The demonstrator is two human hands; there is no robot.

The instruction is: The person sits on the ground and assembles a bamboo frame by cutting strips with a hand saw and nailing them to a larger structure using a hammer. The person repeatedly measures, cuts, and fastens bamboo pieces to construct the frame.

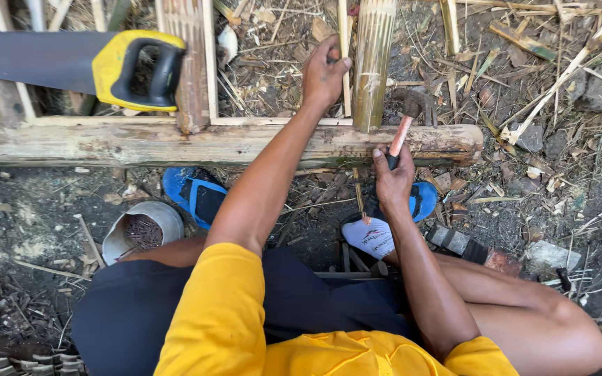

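My left hand (324,72) reaches forward and grips a thin bamboo slat (343,21) that stands next to a thick upright bamboo piece (373,63). My right hand (393,179) holds a claw hammer (412,110) by its orange handle, its dark head raised just above the long horizontal bamboo pole (175,144). The hammer head sits right of the thick upright piece. I am squatting, knees apart, in a yellow shirt and dark shorts.
A handsaw with a yellow and black handle (137,69) lies across the frame at upper left. A small round tub of nails (142,231) stands on the ground by my left knee. Blue sandals (193,195) are under the pole. Bamboo scraps and stones litter the dirt.
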